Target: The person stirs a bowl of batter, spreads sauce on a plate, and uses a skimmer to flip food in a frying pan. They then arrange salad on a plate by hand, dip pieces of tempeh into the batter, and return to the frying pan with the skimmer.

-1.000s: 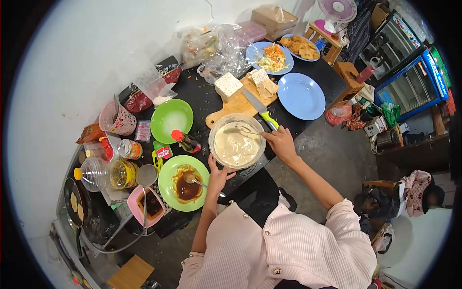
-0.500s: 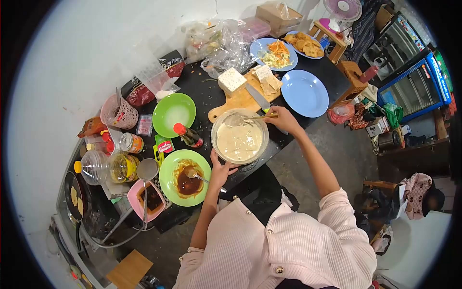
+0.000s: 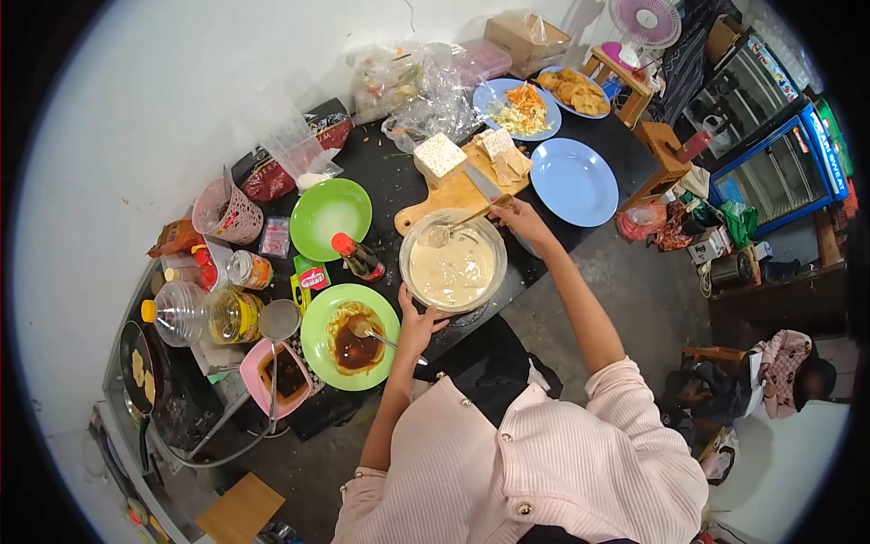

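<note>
A clear bowl of pale, creamy batter [image 3: 453, 270] stands near the front edge of the black table. My left hand [image 3: 419, 325] steadies its lower left side, thumb up along the wall and fingers at the base. In my right hand [image 3: 524, 223] is a spoon [image 3: 467, 220], pinched by its handle; its batter-coated head is at the far left inside of the bowl. Behind the bowl lies a wooden cutting board [image 3: 419, 213] with a block of tempeh-like white food [image 3: 440, 156], thin cut slices [image 3: 509, 165] and a knife [image 3: 483, 181].
An unused-looking blue plate [image 3: 574, 181] sits right of the board. A sauce bottle [image 3: 361, 258], a green bowl [image 3: 331, 218] and a green plate with brown sauce [image 3: 317, 340] stand left. A frying pan [image 3: 136, 363] holds several pale pieces at far left.
My right hand has shifted slightly left, and the spoon's head has moved left and nearer to me, its handle tilting more steeply. My left hand stays on the bowl.
</note>
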### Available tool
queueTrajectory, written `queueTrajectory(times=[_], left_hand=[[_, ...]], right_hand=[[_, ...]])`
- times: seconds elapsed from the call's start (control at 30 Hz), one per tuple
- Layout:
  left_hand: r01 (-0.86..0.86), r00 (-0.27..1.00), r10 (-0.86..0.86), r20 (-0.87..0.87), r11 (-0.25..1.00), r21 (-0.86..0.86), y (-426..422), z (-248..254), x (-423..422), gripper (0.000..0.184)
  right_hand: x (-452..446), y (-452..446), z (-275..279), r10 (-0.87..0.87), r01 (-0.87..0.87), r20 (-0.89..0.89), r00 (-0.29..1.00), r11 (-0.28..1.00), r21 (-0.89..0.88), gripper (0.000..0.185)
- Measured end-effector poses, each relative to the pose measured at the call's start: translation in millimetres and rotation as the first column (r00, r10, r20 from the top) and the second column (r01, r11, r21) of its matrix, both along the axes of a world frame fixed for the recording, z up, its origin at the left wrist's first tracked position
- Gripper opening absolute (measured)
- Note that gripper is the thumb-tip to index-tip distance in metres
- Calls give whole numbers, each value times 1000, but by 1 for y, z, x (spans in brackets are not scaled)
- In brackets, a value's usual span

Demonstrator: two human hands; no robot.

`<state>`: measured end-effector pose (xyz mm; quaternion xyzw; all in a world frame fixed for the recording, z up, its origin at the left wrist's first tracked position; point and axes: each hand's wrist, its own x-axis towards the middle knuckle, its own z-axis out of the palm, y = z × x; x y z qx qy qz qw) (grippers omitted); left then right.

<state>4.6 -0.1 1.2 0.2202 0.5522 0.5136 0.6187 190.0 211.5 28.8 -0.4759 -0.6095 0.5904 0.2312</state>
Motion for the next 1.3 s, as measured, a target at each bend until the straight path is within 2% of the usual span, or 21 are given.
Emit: queueTrajectory(times=[0.03,0.13,0.17,0.4,0.83,1.1,1.3], left_hand=[[2,1000,-2,18,1000,-6,0,-1,-1,70],[6,1000,-6,13,1000,14,0,-2,-1,69],[10,1000,-10,13,1000,21,0,-2,-1,69],[14,1000,-14,-17,999,35,-1,1,-2,68],[-34,999,34,2,999,20,-2,5,0,68],[-6,999,5,32,1000,22,-2,-6,-4,67],[0,1000,-1,22,1000,23,-3,-1,-2,70]], right_hand=[[-1,-4,-1,-74,73,-23,997,997,-24,39],[0,-16,-2,-126,126,-52,991,992,-16,40],[3,-16,-8,-72,71,-49,996,997,-24,41],[9,-27,-7,-219,215,-69,973,975,-51,32],[17,-49,-9,-224,213,-72,972,969,-127,21],[21,-55,-10,-236,224,-71,969,964,-144,22],[23,-58,-14,-260,247,-80,962,959,-140,34]])
